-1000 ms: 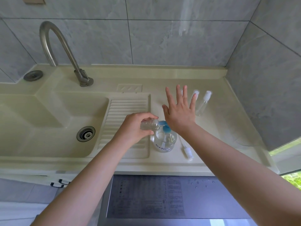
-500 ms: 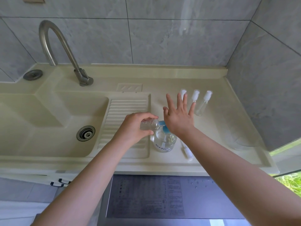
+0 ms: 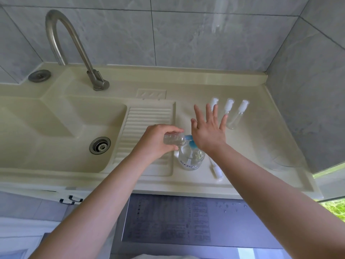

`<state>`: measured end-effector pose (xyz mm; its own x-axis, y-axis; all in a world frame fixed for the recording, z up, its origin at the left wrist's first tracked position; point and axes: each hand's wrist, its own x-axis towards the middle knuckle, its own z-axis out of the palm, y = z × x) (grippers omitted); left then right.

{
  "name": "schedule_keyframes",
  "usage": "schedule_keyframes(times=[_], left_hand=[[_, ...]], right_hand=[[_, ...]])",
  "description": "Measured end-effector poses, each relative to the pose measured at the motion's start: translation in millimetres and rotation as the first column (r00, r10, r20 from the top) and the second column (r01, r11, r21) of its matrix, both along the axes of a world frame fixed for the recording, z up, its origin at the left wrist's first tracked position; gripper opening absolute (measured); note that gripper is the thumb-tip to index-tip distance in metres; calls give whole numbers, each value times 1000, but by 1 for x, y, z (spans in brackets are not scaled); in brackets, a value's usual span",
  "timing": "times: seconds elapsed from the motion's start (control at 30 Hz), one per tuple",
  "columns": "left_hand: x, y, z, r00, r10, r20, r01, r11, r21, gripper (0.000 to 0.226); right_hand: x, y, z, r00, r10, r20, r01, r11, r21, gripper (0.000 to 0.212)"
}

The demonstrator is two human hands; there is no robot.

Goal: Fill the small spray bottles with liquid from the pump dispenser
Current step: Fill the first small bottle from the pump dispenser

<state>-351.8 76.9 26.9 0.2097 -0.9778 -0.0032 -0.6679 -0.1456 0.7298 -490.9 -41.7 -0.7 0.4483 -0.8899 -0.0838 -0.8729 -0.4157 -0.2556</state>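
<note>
My left hand (image 3: 157, 143) grips a small clear spray bottle (image 3: 173, 140) on its side, with the open neck against the blue spout of the pump dispenser (image 3: 190, 157). The dispenser is a round clear bottle with a blue pump, standing on the counter beside the ribbed drainboard. My right hand (image 3: 207, 129) rests flat on the pump head, palm down and fingers spread. A loose white spray cap with its tube (image 3: 216, 170) lies on the counter right of the dispenser. Behind my right hand stand three small capped spray bottles (image 3: 237, 116) in a row.
A cream sink basin (image 3: 56, 128) with a steel drain (image 3: 99, 147) lies to the left, under a curved steel faucet (image 3: 74, 47). The ribbed drainboard (image 3: 147, 120) sits beside my left hand. Grey tiled walls close the back and right. A dark appliance top (image 3: 186, 221) lies below the counter edge.
My right hand has dropped down onto the pump head, uncovering the row of capped bottles behind it. My left hand has kept the small bottle at the spout.
</note>
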Motion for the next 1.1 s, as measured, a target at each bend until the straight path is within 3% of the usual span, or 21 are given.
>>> schedule_keyframes(times=[0.2, 0.4, 0.67, 0.83, 1.1], left_hand=[[3, 0, 1, 1000, 11, -14, -11, 1000, -5, 58], [2, 0, -1, 1000, 4, -15, -3, 1000, 12, 58], [4, 2, 0, 1000, 11, -23, -11, 1000, 1, 59], [3, 1, -2, 1000, 12, -21, -11, 1000, 14, 59], [5, 2, 0, 999, 14, -52, -13, 1000, 7, 59]], right_hand=[[-2, -6, 13, 999, 12, -31, -17, 987, -159, 59], [-2, -1, 1, 1000, 3, 1, -3, 1000, -17, 56], [-3, -5, 10, 1000, 18, 0, -18, 989, -145, 58], [-3, 1, 0, 1000, 10, -14, -11, 999, -44, 56], [-3, -5, 12, 999, 29, -26, -33, 990, -140, 58]])
